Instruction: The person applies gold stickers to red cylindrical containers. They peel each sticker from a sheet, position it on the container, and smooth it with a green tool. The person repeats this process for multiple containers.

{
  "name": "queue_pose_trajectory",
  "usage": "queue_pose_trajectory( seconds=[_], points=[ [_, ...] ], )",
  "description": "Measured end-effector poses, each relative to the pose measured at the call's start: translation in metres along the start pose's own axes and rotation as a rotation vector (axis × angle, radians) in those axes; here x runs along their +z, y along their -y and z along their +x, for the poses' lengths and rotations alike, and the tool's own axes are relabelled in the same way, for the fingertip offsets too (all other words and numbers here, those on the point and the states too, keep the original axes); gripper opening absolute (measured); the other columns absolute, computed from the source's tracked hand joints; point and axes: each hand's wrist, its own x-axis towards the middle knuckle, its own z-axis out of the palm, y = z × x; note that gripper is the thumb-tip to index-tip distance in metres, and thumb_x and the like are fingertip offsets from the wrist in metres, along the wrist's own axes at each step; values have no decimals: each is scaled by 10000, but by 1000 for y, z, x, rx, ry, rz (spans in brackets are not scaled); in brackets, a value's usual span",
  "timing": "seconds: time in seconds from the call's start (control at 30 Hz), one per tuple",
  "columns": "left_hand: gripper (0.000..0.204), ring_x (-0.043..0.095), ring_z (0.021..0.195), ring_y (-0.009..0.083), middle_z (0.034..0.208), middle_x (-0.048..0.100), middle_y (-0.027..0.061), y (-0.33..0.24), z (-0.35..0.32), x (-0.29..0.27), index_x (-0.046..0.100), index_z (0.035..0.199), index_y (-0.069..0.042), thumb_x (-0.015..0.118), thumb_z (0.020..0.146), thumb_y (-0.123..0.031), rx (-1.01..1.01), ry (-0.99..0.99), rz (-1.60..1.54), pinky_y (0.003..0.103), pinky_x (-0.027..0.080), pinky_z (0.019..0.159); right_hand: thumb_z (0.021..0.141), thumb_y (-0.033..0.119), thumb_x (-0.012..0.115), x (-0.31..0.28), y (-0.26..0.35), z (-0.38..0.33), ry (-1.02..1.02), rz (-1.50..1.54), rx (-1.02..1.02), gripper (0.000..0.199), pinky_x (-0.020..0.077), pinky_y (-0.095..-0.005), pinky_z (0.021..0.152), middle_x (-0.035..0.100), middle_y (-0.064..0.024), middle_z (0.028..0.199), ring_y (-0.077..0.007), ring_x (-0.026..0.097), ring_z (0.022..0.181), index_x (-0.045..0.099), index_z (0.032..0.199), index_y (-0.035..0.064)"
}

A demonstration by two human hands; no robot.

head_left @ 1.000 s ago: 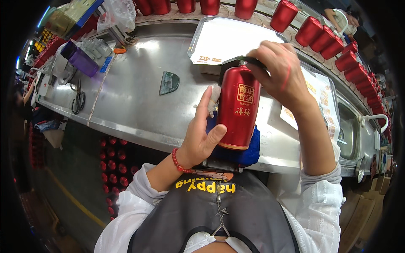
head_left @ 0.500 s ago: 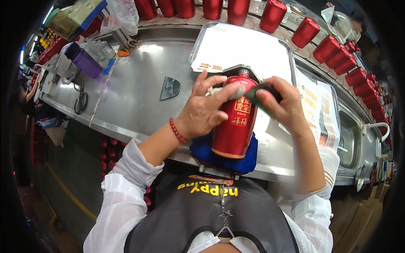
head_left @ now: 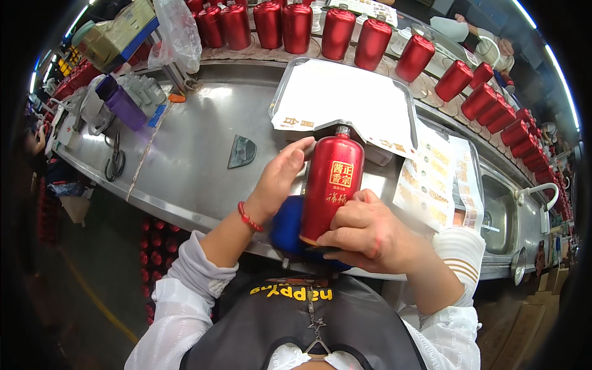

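A red bottle with gold printing lies tilted on a blue cloth pad before me, its neck pointing away toward a dark bracket. My left hand is beside the bottle's upper left side, fingers stretched out; whether they touch it is unclear. Over the lower right of the bottle my right hand is closed, fingers curled. A dark edge shows under those fingers near the bottle's base, from the dark green scraper, otherwise hidden. Another dark green scraper lies on the steel table to the left.
Behind the bottle stands a tray with white sheets; label sheets lie to its right. Several red bottles line the conveyor beyond. Scissors and a purple jug are at left, a sink at right.
My right hand has moved down from the bottle's upper label to its lower part. My left hand has drawn away from the front to the left side, its fingers straightening.
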Motion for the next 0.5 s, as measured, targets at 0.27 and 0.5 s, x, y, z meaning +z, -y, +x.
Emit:
queue_pose_trajectory(
  seconds=[0.27,0.5],
  points=[
    [349,683,920,122,1053,719,63,-22,85,-3,674,1128,-24,574,1032,-344,-525,279,-270,295,534,897,927,5,598,-66,-212,12,-571,-182,291,254,537,-387,829,686,-207,1047,-325,685,929,642,1178,7],
    [244,630,1029,113,1104,698,61,-70,23,-28,645,1150,-11,629,990,-195,-352,209,39,269,491,927,934,592,585,-204,-488,46,-396,-429,861,676,521,-418,796,710,-196,952,-291,683,853,667,1225,-12]
  ],
)
